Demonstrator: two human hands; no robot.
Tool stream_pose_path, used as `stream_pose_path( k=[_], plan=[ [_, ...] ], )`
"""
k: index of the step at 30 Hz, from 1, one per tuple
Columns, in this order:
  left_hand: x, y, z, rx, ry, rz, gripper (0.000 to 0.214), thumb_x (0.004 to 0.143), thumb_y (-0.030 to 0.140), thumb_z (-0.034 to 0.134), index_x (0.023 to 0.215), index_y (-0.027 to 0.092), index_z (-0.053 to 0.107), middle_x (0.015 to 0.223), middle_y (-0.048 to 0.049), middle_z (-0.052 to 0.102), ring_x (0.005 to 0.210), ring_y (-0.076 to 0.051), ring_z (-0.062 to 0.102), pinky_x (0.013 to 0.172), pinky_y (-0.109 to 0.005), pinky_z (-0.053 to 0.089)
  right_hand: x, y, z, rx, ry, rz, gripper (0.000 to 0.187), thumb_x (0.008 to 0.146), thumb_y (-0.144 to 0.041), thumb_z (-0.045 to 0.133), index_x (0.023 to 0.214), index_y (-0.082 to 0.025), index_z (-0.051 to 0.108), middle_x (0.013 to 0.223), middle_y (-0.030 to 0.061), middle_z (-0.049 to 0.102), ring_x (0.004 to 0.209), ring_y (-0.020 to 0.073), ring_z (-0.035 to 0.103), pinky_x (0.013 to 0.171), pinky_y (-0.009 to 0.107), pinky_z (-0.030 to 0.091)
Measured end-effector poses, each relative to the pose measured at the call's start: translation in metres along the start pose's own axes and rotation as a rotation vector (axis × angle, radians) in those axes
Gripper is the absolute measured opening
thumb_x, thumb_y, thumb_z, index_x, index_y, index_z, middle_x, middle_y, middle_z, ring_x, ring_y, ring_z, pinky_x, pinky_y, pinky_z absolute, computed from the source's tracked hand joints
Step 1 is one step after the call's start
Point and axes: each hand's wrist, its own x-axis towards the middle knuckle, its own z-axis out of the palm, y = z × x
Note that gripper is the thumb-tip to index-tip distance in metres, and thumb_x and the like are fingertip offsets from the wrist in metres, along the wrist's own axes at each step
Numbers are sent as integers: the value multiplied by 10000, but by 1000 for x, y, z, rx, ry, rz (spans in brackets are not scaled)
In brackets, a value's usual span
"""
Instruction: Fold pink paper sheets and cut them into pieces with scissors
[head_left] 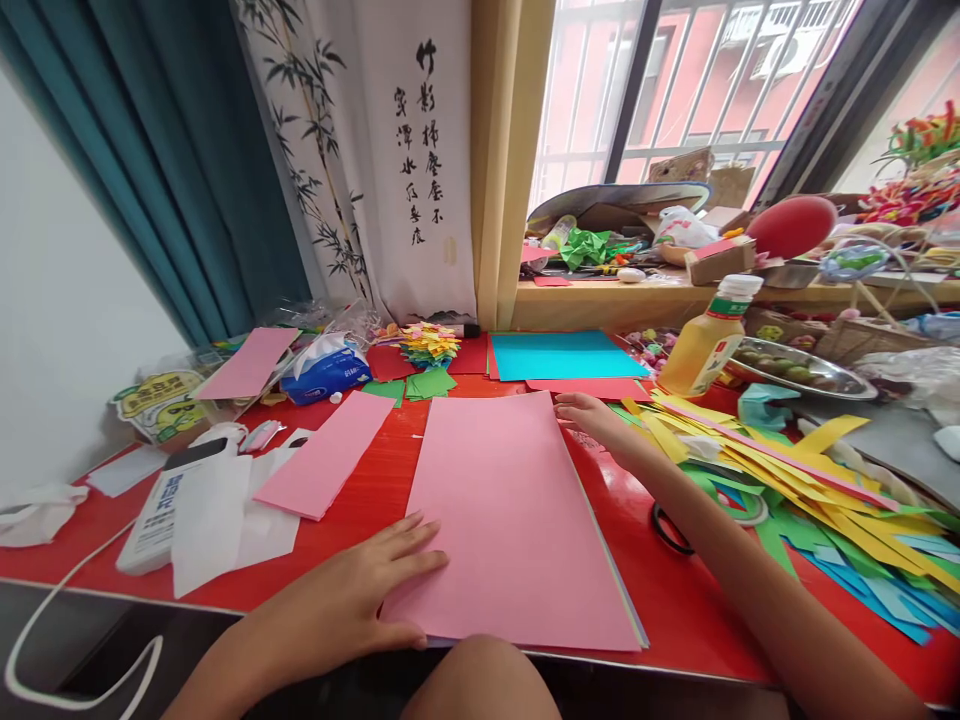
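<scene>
A stack of large pink paper sheets (pixel 510 490) lies on the red table in front of me, with paler and coloured edges showing along its right side. My left hand (pixel 379 580) rests on its lower left corner, fingers spread, the thumb at the bottom edge. At the far right corner is my right hand (pixel 592 420), its fingers stretched out against the paper's edge. Neither hand grips anything. Left of the stack lies a folded or cut pink strip of paper (pixel 326 455). Scissors with a black handle (pixel 670 528) sit partly hidden under my right forearm.
Yellow, green and blue paper strips (pixel 847 520) pile up on the right, near a juice bottle (pixel 709 335) and a metal dish (pixel 802 368). Blue sheets (pixel 562 356) lie behind. On the left are a tissue pack (pixel 326 370) and a white power bank-like box (pixel 165 510) with a cable.
</scene>
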Motion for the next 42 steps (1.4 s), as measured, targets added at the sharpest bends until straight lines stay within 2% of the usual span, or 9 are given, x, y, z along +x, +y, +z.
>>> stream_pose_path(
  k=[7, 12, 19, 21, 23, 26, 29, 35, 42],
  plan=[
    [2, -10, 4, 132, 29, 83, 419, 793, 462, 486, 1200, 367, 510, 1392, 40, 342, 1294, -234, 296, 1056, -396, 283, 1, 1, 3, -27, 8, -47, 341, 689, -266, 568, 1022, -214, 620, 1098, 84, 608, 993, 236, 551, 793, 331, 426],
    [8, -13, 14, 136, 321, 177, 299, 863, 302, 380, 1039, 277, 621, 1045, -9, 658, 951, -166, 611, 851, -265, 467, -2, -3, 3, -89, -15, -68, 379, 729, -285, 536, 1098, -211, 577, 1181, 86, 565, 1058, 238, 519, 831, 343, 411],
    [31, -4, 11, 28, 478, 81, 292, 882, 250, 277, 891, 222, 567, 666, 6, 586, 603, -106, 553, 596, -206, 450, -7, -15, -5, -195, -68, -185, 423, 794, -307, 498, 1204, -199, 491, 1238, 110, 527, 1089, 229, 511, 864, 350, 404],
    [31, 0, 5, 28, 415, 66, 278, 884, 292, 307, 919, 224, 574, 784, -6, 618, 724, -118, 585, 677, -211, 464, -11, -19, -4, -243, -109, -238, 353, 818, -324, 464, 1146, -214, 533, 1194, 85, 562, 1060, 206, 530, 862, 336, 411],
    [25, 2, -1, 26, 263, 72, 261, 862, 358, 388, 1004, 247, 577, 1062, -16, 602, 989, -154, 561, 849, -240, 443, -15, -20, -1, -313, -147, -299, 302, 826, -330, 450, 1079, -219, 572, 1151, 64, 588, 1031, 189, 544, 859, 320, 414],
    [11, 1, -6, 64, 44, 26, 520, 755, 461, 544, 1250, 346, 434, 1387, 20, 367, 1268, -219, 344, 1015, -319, 341, -19, -16, 8, -408, -184, -323, 291, 830, -321, 436, 1056, -211, 581, 1117, 61, 606, 1003, 182, 556, 845, 305, 421],
    [2, -2, -6, 118, -53, -7, 617, 739, 502, 545, 1309, 400, 334, 1452, 51, 221, 1326, -240, 211, 1062, -390, 267, -16, -9, 17, -456, -196, -288, 304, 825, -304, 431, 1070, -197, 576, 1107, 70, 614, 1006, 192, 556, 847, 306, 420],
    [4, -6, -8, 180, -74, 70, 474, 807, 463, 470, 1272, 391, 407, 1431, 59, 258, 1312, -233, 245, 1055, -398, 282, -9, -4, 20, -452, -153, -239, 281, 810, -276, 434, 1013, -187, 606, 1055, 62, 642, 981, 189, 572, 836, 294, 422],
    [4, -14, -3, 217, 61, 175, 346, 903, 295, 312, 1121, 292, 580, 1284, 26, 503, 1150, -151, 495, 969, -252, 395, -8, -1, 19, -469, -164, -261, 265, 812, -278, 435, 989, -203, 617, 1052, 50, 643, 966, 185, 572, 831, 296, 425]
  ],
)
